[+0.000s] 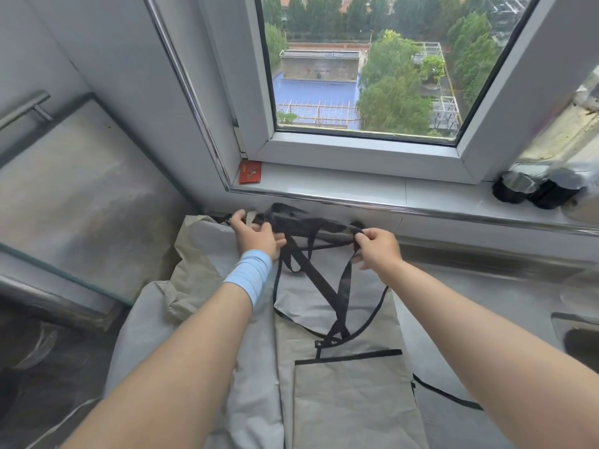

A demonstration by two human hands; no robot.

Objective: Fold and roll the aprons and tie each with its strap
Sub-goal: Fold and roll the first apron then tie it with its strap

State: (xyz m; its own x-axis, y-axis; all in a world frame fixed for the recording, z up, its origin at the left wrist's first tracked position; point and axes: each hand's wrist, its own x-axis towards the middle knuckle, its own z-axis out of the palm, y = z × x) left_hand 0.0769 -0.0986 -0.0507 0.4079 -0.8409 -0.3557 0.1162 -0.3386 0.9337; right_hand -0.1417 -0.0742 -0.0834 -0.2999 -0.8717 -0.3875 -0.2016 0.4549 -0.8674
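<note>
Grey, matte cloth lay flat on the steel surface (486,286) below the window sill (324,183): an apron (372,322) with thin black binding round a square pocket (353,416) and long, limp black straps (311,273) crossed in a tangle at its far end. The left hand (256,236) gripped the straps at the top edge, while the right hand (379,247) had its fingers (359,236) pinched on one loop. By my judgement, the straps needed drawing apart and laying straight, clear of the cloth, before any fold, or they would end up rolled inside.
</note>
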